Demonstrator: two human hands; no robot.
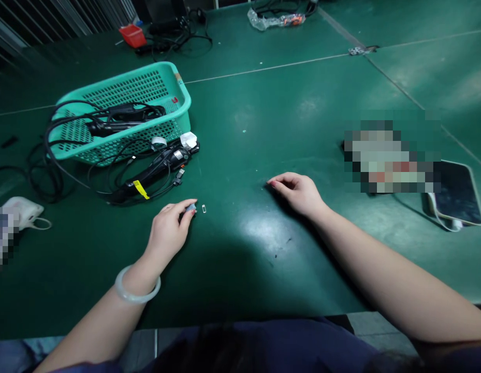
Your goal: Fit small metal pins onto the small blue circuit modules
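Note:
Thumb and fingers of my left hand [168, 225] pinch a small grey-blue piece [190, 207] just above the green table. Right beside its fingertips lies a tiny white-rimmed rectangular part [204, 209]. Farther right, my right hand [300, 196] rests on the table with thumb and forefinger pressed together; anything between them is too small to make out. A black wand-like device [155, 171] with a yellow tag and white labels lies beyond my left hand, its cable and a small plug [179, 177] next to it.
A green plastic basket [181, 111] holds more black devices and cables. A white charger-like block [25, 212] sits at the left. At right lie a blurred-out object [383, 155] and a phone [455, 191] with a white cable. A red scoop-like container [132, 36] stands far back.

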